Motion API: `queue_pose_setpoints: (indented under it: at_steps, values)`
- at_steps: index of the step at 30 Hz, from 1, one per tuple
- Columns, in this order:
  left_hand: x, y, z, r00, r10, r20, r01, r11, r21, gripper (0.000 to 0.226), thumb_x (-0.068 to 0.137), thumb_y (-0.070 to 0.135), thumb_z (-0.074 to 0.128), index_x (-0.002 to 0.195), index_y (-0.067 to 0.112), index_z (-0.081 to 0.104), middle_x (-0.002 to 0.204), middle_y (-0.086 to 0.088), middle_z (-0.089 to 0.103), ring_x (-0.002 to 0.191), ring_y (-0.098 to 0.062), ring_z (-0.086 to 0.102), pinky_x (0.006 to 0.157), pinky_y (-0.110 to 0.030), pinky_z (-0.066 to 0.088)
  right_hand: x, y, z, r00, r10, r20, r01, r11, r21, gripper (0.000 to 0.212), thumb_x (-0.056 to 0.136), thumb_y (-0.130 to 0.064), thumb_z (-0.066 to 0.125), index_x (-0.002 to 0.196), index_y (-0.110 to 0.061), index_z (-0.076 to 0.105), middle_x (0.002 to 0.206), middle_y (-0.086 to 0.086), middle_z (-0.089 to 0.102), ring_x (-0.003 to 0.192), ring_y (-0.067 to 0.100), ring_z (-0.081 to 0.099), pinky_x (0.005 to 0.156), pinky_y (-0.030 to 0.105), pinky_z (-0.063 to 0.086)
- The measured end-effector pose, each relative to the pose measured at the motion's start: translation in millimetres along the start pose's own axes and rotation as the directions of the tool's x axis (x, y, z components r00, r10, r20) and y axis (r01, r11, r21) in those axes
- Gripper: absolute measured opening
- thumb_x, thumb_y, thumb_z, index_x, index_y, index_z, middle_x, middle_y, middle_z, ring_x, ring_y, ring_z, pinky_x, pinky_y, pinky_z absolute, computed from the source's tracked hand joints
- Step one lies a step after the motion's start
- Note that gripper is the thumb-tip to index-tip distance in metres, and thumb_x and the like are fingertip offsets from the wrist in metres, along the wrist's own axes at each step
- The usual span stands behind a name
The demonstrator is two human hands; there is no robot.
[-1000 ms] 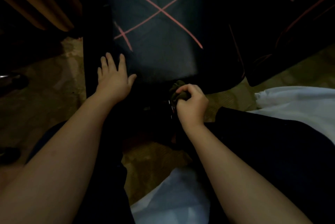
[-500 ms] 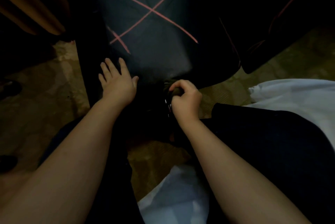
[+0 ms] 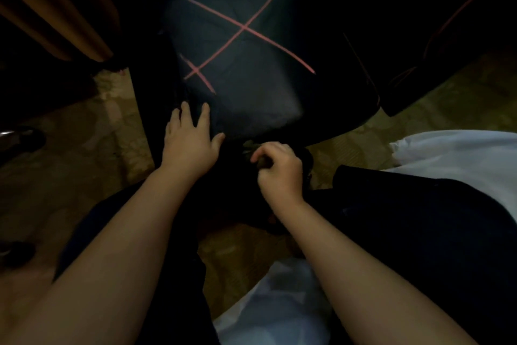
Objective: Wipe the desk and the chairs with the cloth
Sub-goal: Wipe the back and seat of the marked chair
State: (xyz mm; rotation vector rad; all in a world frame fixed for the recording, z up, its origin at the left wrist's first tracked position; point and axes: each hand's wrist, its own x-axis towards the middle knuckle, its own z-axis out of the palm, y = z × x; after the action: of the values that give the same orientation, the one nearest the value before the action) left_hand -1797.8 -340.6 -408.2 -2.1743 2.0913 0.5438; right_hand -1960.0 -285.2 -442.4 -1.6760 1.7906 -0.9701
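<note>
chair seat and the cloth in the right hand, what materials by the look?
Chair seat: dark upholstery, fabric or faux leather; mostly matte, faint sheen, soft wrinkles, pink lines. Cloth: soft dark textile, crumpled in the right hand; too dim for more.

cloth (image 3: 248,145) barely visible
mostly buried in right hand (image 3: 279,170); chair (image 3: 240,70) front edge lost in shadow; second chair (image 3: 447,45) cut by top edge

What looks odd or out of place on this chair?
The dark chair seat carries pink crossed lines, which stand out against its plain surface. I cannot tell whether they are marks or stitching. Otherwise nothing looks spilled or broken in this dim view.
</note>
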Motion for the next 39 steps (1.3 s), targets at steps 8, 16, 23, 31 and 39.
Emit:
queue_pose_setpoints:
  at_steps: [8, 16, 23, 31, 39]
  values:
    - [3.1, -20.7, -11.8, 0.995, 0.079, -0.055, -0.089, 0.974, -0.208, 0.054, 0.097, 0.024, 0.054, 0.148, 0.021, 0.039, 0.158, -0.013, 0.027, 0.145, -0.03, 0.025, 0.117, -0.036, 0.021, 28.0, 25.2, -20.4, 0.866, 0.282, -0.413, -0.307, 0.952, 0.008, 0.04, 0.067, 0.012, 0.052, 0.098, -0.008, 0.067, 0.103, 0.013, 0.064, 0.099, 0.029, 0.059, 0.093, 0.027, 0.042]
    - [2.0, -16.3, -3.0, 0.998, 0.056, -0.034, -0.061, 0.986, -0.158, 0.057, 0.1, 0.031, 0.047, 0.152, 0.021, 0.026, 0.161, -0.012, 0.015, 0.148, -0.03, 0.012, 0.119, -0.049, 0.018, -23.5, -25.9, 42.7, 0.865, -0.443, 0.235, 0.478, 0.871, -0.116, 0.031, 0.077, -0.005, 0.052, 0.102, -0.001, 0.07, 0.111, 0.014, 0.066, 0.102, 0.028, 0.054, 0.081, 0.034, 0.053]
    - [5.9, 3.8, 1.6, 0.991, -0.081, 0.11, 0.085, 0.996, -0.033, 0.074, 0.099, 0.057, 0.028, 0.155, 0.021, -0.002, 0.162, -0.013, -0.012, 0.149, -0.029, -0.01, 0.117, -0.056, 0.003, 80.3, 49.5, -48.3, 0.91, 0.182, -0.373, -0.233, 0.968, -0.096, 0.051, 0.069, 0.016, 0.046, 0.11, -0.004, 0.07, 0.115, 0.016, 0.065, 0.108, 0.036, 0.057, 0.099, 0.029, 0.037]
    - [31.4, 53.9, -1.2, 0.951, -0.004, -0.309, -0.028, 0.995, -0.099, 0.053, 0.091, 0.029, 0.059, 0.133, -0.002, 0.048, 0.148, -0.025, 0.038, 0.127, -0.043, 0.043, 0.101, -0.053, 0.039, 56.7, 40.7, -19.5, 0.928, 0.083, -0.364, -0.123, 0.989, -0.086, 0.053, 0.067, 0.014, 0.05, 0.114, 0.0, 0.067, 0.123, 0.016, 0.062, 0.121, 0.03, 0.05, 0.111, 0.024, 0.026]
    - [62.4, 119.1, 35.3, 0.909, 0.293, -0.295, -0.321, 0.946, -0.048, 0.056, 0.094, 0.033, 0.054, 0.142, 0.006, 0.043, 0.159, -0.012, 0.025, 0.148, -0.03, 0.018, 0.119, -0.049, 0.014, 122.9, 96.5, -87.8, 0.683, 0.519, -0.514, -0.524, 0.838, 0.151, 0.054, 0.085, 0.014, 0.041, 0.13, -0.01, 0.061, 0.146, 0.011, 0.044, 0.137, 0.025, 0.039, 0.11, 0.024, 0.026]
